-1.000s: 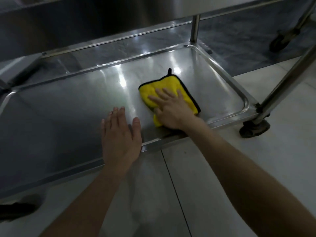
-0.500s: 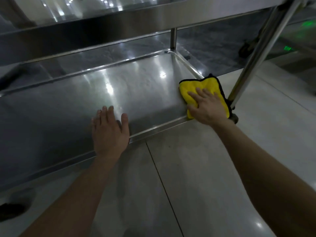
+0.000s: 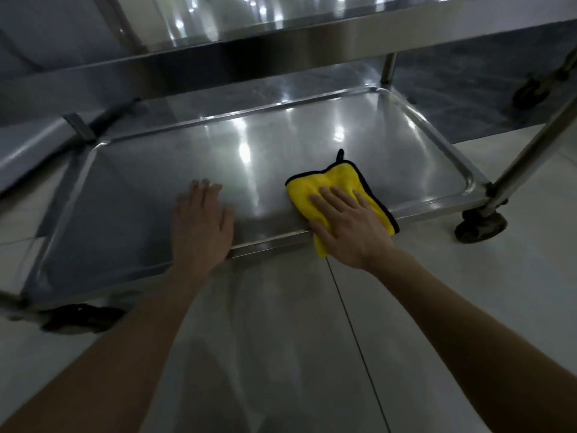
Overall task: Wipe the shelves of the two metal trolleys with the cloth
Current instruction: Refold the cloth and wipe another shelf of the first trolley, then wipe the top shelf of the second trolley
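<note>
Yellow cloth (image 3: 335, 182) under right hand (image 3: 346, 228), slid left along shelf (image 3: 312, 135) from corner

The lower shelf (image 3: 312, 145) is smooth, polished sheet metal, glossy enough to mirror streaks of light, and the upper shelf (image 3: 312, 29) and the tubular post (image 3: 530, 151) have the same bright steel sheen. The cloth (image 3: 331, 182) is a soft, plush, matt yellow fabric bound all round with a black stitched edging and a small black loop. The floor tiles (image 3: 281, 339) are pale, smooth and faintly glossy, while the caster (image 3: 480, 228) looks dark, dull and rubbery.
</note>
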A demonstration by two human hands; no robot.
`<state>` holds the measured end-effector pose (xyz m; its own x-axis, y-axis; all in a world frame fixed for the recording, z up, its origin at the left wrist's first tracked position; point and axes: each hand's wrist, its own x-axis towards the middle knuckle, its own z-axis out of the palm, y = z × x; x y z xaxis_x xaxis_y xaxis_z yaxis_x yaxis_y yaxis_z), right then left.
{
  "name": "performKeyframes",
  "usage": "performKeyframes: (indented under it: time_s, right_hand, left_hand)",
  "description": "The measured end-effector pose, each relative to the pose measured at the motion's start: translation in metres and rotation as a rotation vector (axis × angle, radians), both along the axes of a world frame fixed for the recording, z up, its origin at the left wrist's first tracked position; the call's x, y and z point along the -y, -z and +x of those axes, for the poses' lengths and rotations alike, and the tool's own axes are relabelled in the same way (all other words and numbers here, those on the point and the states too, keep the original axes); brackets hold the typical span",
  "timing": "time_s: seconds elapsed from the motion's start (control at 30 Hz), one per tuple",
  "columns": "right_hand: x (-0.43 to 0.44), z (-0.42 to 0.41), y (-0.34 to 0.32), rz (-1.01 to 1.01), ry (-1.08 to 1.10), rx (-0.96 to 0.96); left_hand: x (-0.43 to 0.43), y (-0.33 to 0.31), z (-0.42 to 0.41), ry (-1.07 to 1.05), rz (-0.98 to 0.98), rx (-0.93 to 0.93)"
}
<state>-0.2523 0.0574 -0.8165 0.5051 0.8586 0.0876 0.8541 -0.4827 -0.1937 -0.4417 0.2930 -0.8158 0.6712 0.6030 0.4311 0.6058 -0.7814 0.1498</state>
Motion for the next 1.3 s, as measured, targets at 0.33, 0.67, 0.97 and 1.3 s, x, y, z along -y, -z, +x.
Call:
performKeyframes:
  time_s: [0.33,0.67,0.97,1.3]
  right_hand:
    - [-0.119,-0.029,-0.009,-0.111,-0.095,-0.059]
    - [-0.062,-0.090,0.000,-0.028,-0.490,0.026]
    - [0.001,-0.108,-0.079,0.109,-0.172,-0.403]
    - [0.154,-0.132,-0.298,0.170,0.523,-0.997]
  left_hand:
    - [-0.023,0.019,-0.029,-0.213,-0.151,0.003]
    - [-0.022,0.017,-0.033,-0.208,-0.213,0.181]
    - [0.030,-0.035,-0.079,-0.035,-0.421,0.218]
    - [0.125,-0.252,-0.117,0.112,-1.127,-0.430]
